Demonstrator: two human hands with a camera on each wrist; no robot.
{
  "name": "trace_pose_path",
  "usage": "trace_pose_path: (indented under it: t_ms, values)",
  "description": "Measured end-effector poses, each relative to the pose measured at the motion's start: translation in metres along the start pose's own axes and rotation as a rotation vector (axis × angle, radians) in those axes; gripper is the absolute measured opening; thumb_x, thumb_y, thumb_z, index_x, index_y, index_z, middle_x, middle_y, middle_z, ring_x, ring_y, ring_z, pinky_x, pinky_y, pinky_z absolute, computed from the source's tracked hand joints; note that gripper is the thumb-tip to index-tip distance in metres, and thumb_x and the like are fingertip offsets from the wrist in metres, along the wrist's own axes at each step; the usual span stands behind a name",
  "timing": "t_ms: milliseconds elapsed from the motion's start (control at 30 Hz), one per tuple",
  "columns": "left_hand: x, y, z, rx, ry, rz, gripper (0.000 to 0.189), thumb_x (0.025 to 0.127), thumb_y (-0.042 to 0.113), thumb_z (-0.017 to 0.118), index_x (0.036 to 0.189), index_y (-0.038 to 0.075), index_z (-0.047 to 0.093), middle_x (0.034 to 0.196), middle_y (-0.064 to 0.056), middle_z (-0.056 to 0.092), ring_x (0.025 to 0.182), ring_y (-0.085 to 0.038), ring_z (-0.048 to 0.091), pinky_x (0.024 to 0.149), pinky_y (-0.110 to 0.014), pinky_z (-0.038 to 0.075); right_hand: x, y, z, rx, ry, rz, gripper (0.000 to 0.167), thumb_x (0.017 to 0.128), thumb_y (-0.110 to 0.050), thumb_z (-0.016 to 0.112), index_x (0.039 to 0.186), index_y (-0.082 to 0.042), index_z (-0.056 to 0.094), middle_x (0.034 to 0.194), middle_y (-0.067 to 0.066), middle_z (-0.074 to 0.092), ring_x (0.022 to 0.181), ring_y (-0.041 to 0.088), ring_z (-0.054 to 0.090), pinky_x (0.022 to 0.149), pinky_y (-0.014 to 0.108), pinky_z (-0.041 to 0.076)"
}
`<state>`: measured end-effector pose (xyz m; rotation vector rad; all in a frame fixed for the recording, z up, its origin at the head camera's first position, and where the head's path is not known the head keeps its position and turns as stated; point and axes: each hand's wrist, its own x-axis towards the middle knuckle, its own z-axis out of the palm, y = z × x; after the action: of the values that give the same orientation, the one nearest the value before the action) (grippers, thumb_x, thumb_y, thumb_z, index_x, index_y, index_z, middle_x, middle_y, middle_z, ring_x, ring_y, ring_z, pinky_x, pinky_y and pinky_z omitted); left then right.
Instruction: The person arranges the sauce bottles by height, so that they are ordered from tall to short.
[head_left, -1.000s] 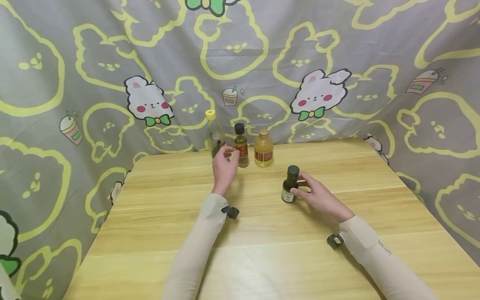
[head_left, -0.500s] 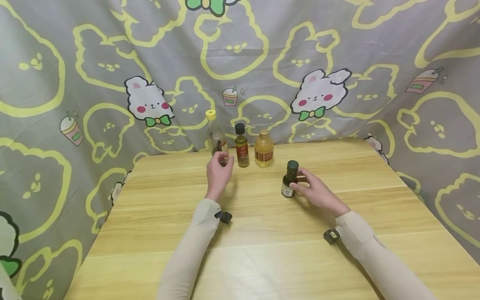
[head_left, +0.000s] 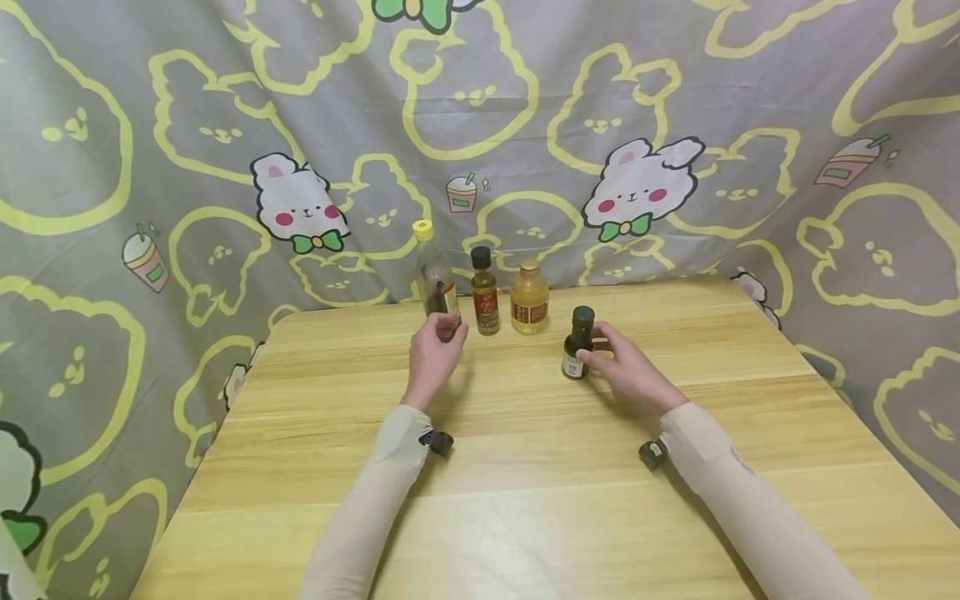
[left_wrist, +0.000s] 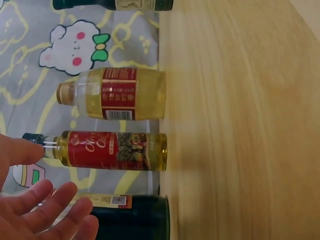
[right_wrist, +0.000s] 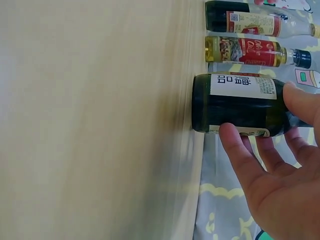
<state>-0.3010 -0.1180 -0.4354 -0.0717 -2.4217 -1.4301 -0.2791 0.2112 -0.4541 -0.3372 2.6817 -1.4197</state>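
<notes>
My right hand (head_left: 633,367) holds a small dark green bottle (right_wrist: 235,105) upright, thumb on one side and fingers on the other. Whether its base touches the wooden table I cannot tell. My left hand (head_left: 435,354) hovers in front of a tall clear bottle (head_left: 435,271) with a yellow cap and dark liquid, fingers loosely bent around nothing. Beside that bottle stands an olive oil bottle (left_wrist: 107,150) with a black cap and red label. To its right is a squat bottle of yellow oil (left_wrist: 120,94).
The wooden table (head_left: 495,500) runs back to a grey curtain (head_left: 517,100) with yellow outlines and white rabbits. Three bottles stand in a row along its back edge. A small black device (head_left: 437,442) is strapped on each wrist.
My right hand has moved the dark green bottle farther back on the table, towards the row. My left hand has drawn back from beside the olive oil bottle, down and slightly left.
</notes>
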Motion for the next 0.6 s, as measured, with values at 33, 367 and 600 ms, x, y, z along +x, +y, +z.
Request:
trace_pose_path:
  t_ms: [33,367,600]
  values:
    - [-0.001,0.000,-0.001,0.006,-0.006,-0.002,0.028,0.097,0.024,0.069,0.114,0.002,0.066,0.109,-0.011,0.072,0.100,-0.028,0.067,0.092,-0.043,0.054,0.001,0.000,0.000,0.001,0.001,0.008,0.051,0.103,-0.043,0.059,0.145,-0.018,0.044,0.150,0.014,0.047,0.143,0.042,0.043,0.113,0.068,0.034]
    - [-0.007,-0.011,-0.010,0.086,-0.064,-0.030,0.033,0.100,0.033,0.064,0.116,0.004,0.065,0.114,-0.011,0.073,0.109,-0.029,0.066,0.099,-0.046,0.050,0.020,0.001,-0.002,0.020,0.011,0.028,0.052,0.103,-0.041,0.060,0.146,-0.018,0.043,0.150,0.014,0.046,0.143,0.041,0.042,0.114,0.067,0.033]
    - [-0.011,-0.012,-0.015,0.129,-0.122,-0.042,0.044,0.100,0.038,0.063,0.125,0.002,0.064,0.123,-0.011,0.071,0.117,-0.032,0.062,0.100,-0.049,0.049,0.035,0.004,-0.007,0.023,0.025,0.029,0.056,0.104,-0.040,0.059,0.150,-0.015,0.040,0.152,0.016,0.046,0.143,0.041,0.043,0.116,0.063,0.034]
